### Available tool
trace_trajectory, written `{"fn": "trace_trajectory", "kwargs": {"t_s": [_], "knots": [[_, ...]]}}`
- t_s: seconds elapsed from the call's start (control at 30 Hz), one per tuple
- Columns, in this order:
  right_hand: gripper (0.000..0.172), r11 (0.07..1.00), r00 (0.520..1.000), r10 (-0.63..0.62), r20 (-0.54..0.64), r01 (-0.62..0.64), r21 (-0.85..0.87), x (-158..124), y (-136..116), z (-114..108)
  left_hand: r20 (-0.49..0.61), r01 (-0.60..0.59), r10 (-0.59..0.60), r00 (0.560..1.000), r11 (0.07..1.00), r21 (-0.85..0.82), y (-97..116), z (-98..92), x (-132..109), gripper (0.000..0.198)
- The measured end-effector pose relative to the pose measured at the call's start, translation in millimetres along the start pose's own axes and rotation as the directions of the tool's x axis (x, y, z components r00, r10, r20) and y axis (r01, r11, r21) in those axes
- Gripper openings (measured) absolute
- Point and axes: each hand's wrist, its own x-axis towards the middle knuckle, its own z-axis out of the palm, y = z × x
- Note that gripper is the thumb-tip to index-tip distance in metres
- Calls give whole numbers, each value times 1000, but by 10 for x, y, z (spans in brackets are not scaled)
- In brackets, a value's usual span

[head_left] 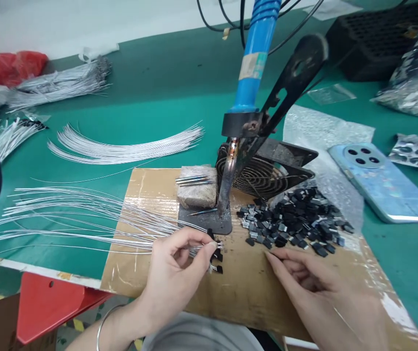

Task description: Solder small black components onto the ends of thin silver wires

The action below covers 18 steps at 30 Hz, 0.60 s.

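Note:
My left hand (180, 270) pinches the ends of a bundle of thin silver wires (85, 214) that fan out to the left over the cardboard sheet (245, 282). Small black components (217, 261) hang on the wire ends by my fingertips. My right hand (318, 292) rests flat on the cardboard with fingers stretched out and nothing in it, just below a heap of small black components (296, 222). A blue-handled soldering iron (253, 63) stands tip-down in a black stand (209, 222) right behind my left hand's fingers.
A small black fan (267, 170) sits behind the iron, with a grey block (197, 187) bearing metal pins beside it. More wire bundles (128, 146) lie on the green table. A phone (384, 183) lies at the right, a black tray (380, 39) and bagged parts (413, 83) behind it.

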Motion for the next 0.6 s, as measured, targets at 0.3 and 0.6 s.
{"fn": "trace_trajectory", "kwargs": {"t_s": [0.3, 0.6], "knots": [[25, 958, 998, -68, -5, 66, 281, -156, -559, 75, -16, -86, 87, 996, 994, 61, 39, -2, 27, 11], [18, 855, 998, 54, 40, -67, 514, -264, -1069, 247, -20, -46, 48, 999, 994, 101, 43, -37, 26, 13]]}}
